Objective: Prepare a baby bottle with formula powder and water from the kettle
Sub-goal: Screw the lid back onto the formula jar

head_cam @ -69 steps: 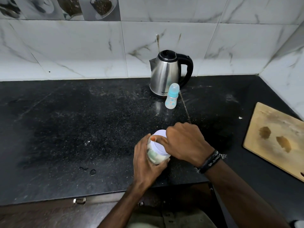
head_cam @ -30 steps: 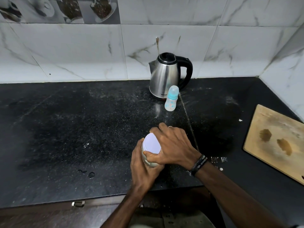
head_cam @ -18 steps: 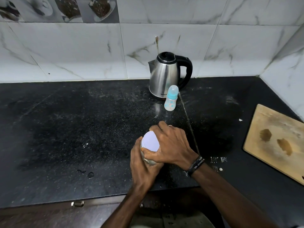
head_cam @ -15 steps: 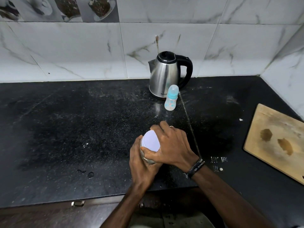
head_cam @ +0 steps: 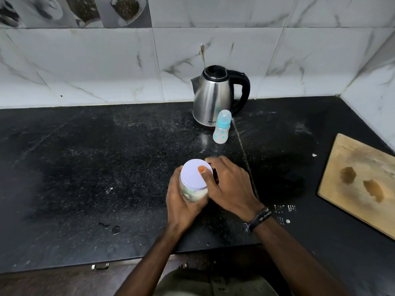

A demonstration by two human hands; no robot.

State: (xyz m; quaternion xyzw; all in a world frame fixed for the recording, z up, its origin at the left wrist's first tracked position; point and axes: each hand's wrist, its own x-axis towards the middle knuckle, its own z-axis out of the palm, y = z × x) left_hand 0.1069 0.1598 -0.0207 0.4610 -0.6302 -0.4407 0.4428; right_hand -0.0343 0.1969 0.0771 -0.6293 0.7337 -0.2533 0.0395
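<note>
1. Left hand [head_cam: 183, 205]: wrapped around the body of the jar [head_cam: 193, 192], fingers curled behind it, thumb on the near side.
2. Right hand [head_cam: 229, 186]: clasped over the lid [head_cam: 193, 175] from the right, thumb lying across the top, fingers curled round the far rim. Dark wristband [head_cam: 257, 218] on the wrist.
3. Jar: clear-walled, pale powder visible inside, tilted slightly toward the camera, held just above or on the table [head_cam: 85, 167]; contact with the table hidden by the hands. Lid: pale, round, seated on the jar.
4. Baby bottle [head_cam: 222, 130]: upright on the table, well beyond the hands, clear cap on, teal collar, touched by neither hand.
5. Kettle [head_cam: 213, 97]: steel body, black lid and handle, upright just behind the baby bottle and near the tiled wall [head_cam: 106, 67]; handle to the right, spout to the left.
6. Cutting board [head_cam: 361, 182]: wooden, flat on the right side of the table, well apart from the hands, two dark stains on its face.
7. Table: black stone, dusted with pale specks, a few water drops [head_cam: 113, 228] to the left of the left forearm.
</note>
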